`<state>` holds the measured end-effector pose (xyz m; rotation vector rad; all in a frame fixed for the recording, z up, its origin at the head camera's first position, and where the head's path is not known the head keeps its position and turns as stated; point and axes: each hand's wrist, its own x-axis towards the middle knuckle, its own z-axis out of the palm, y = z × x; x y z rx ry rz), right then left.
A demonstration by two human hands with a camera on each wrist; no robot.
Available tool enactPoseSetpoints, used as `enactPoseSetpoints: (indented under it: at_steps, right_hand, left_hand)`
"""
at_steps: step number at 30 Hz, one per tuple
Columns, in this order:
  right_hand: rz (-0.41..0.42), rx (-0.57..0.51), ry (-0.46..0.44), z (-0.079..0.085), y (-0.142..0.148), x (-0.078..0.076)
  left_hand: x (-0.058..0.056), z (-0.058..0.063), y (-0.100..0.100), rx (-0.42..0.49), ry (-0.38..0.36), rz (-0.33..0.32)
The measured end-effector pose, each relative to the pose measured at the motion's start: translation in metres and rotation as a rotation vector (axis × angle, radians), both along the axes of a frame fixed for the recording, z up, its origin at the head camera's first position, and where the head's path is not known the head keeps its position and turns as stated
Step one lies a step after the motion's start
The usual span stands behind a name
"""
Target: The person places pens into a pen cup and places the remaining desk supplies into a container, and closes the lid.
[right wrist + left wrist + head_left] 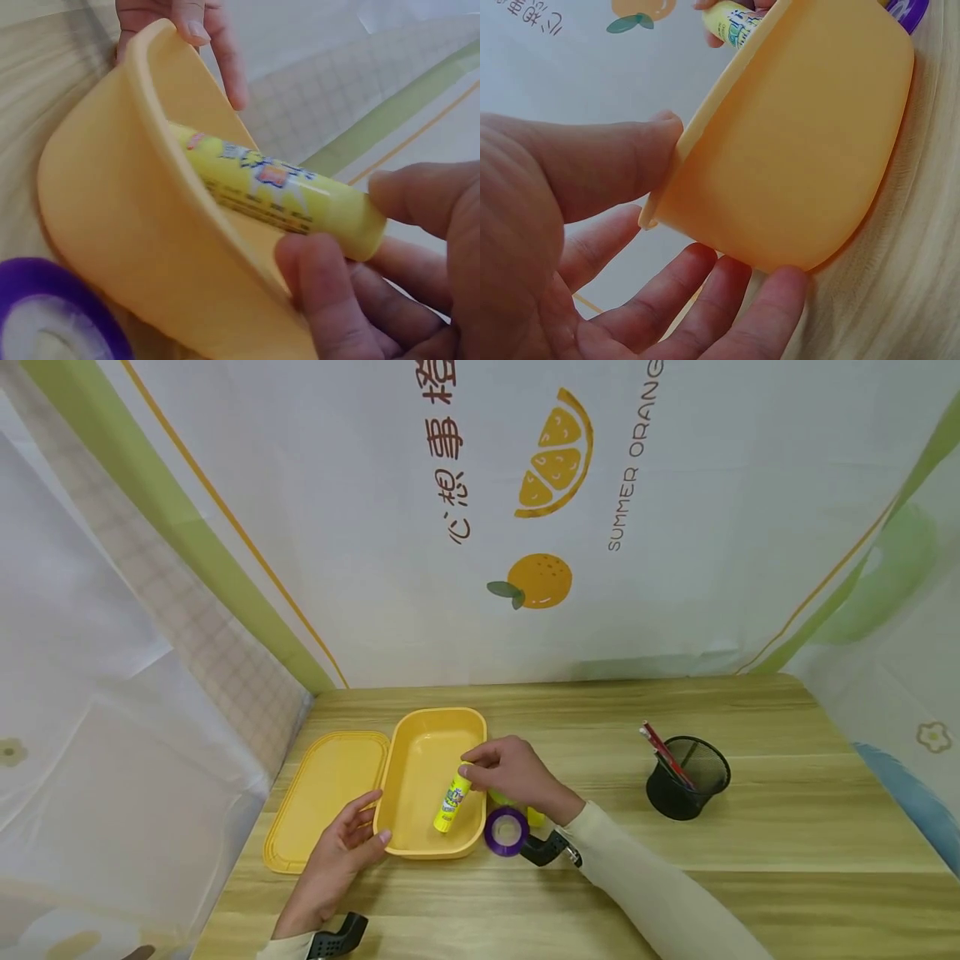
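A yellow glue stick (452, 799) slants down into a yellow plastic box (431, 852), its upper end pinched between the thumb and fingers of my right hand (517, 772). The right wrist view shows the glue stick (277, 184) crossing the box's rim, its lower end hidden behind the wall. My left hand (337, 856) holds the box's near left corner. Seen from the left wrist, the thumb (622, 161) lies at the rim and the fingertips (784, 289) touch the outer wall.
Left of the box lies a yellow lid (322, 802). A purple tape roll (496, 832) sits against the box's right side, with a yellow-green thing (536, 817) partly hidden behind it. A black mesh pen holder (678, 802) with pencils (667, 752) stands farther right on the wooden table (787, 827).
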<state>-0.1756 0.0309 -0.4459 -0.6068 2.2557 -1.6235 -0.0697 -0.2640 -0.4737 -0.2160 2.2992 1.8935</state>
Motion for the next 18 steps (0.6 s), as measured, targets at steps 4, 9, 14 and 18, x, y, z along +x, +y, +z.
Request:
enactPoseSetpoints:
  at_steps: [4,9,14,18]
  right_hand:
    - [0.054,0.004,-0.04,0.005,-0.011,-0.001]
    - [0.077,0.046,-0.033,0.004,-0.026,-0.003]
    - [0.088,0.076,-0.028,0.001,-0.039,-0.004]
    - [0.096,0.11,-0.022,0.003,-0.048,-0.005]
  left_hand:
    - [0.002,0.0,0.0,0.003,0.003,0.009]
    - [0.002,0.0,-0.001,-0.002,0.003,0.008]
    - [0.0,0.001,-0.002,-0.029,0.009,0.003]
    - [0.0,0.0,-0.002,-0.013,0.006,-0.002]
